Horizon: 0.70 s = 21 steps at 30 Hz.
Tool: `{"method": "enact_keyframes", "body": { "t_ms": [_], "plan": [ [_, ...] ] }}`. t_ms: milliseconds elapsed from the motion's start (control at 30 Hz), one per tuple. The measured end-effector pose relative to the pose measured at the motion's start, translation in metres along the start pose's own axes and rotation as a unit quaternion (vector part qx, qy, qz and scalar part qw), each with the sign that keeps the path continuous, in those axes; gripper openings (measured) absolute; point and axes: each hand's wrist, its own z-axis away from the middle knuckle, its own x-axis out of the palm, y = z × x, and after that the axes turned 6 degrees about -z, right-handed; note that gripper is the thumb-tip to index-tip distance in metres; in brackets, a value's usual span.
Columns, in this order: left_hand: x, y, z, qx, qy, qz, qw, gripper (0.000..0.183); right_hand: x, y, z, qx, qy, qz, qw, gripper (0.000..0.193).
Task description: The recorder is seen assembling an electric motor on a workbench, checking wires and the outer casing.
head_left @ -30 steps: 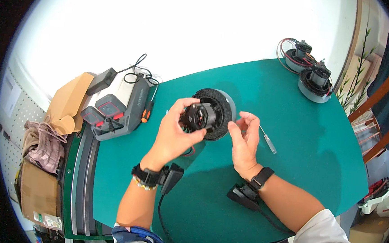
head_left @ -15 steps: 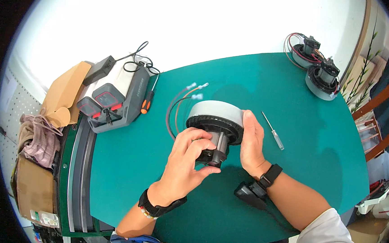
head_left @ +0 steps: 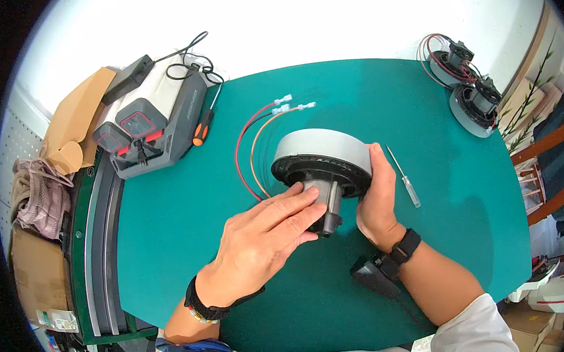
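Between my hands is a blower motor [head_left: 323, 147] with a wide grey drum, a black vaned ring and a narrower metal body pointing toward me. My right hand [head_left: 378, 205] grips the side of the drum, its thumb up along the edge. My left hand [head_left: 251, 246] lies over the narrow body, fingers together on the metal and the thumb mostly hidden beneath. Red, black and orange wires [head_left: 240, 143] come out at the left and lie on the table, ending in clear-sleeved connectors [head_left: 282, 105].
A small clear-handled screwdriver [head_left: 410, 190] lies right of the motor. Two similar motors [head_left: 473, 114] stand at the far right. On the left are a grey-and-white machine [head_left: 161, 128] and an orange-black screwdriver [head_left: 201, 131]. A black plug-like block [head_left: 376, 274] sits by my right wrist.
My left fingers have straightened and slid flatter across the motor's narrow body; earlier they were curled with the thumb at its end. The view has shifted slightly, and my right hand keeps its grip.
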Motion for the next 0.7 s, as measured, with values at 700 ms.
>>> {"method": "enact_keyframes", "body": {
  "t_ms": [700],
  "plan": [
    [-0.011, -0.012, -0.001, -0.133, 0.052, 0.107, 0.984, 0.024, -0.002, -0.01, 0.0, 0.083, 0.008, -0.095, 0.992, 0.035]
  ]
}}
